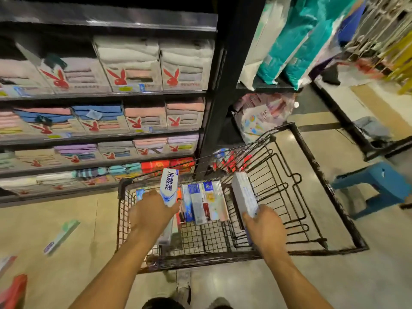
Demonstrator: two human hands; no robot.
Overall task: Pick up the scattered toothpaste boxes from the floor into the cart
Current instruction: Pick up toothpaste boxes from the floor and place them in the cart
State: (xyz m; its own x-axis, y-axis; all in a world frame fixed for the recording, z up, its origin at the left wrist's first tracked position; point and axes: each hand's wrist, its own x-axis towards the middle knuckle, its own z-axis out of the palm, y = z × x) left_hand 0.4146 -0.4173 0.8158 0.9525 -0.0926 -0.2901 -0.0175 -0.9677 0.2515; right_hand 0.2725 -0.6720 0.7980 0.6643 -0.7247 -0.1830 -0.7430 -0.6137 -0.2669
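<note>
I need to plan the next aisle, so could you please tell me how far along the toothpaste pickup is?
Partly done. Several toothpaste boxes already lie in the black wire cart. In hand: the left hand holds a white-and-blue box and the right hand a pale grey box, both over the cart. Left: a green-and-white box and a red box on the floor.

Red rabbit-head logos mark the towel packs [131, 70]; the white toothpaste box [169, 186] bears blue Chinese characters, too blurred to read.
</note>
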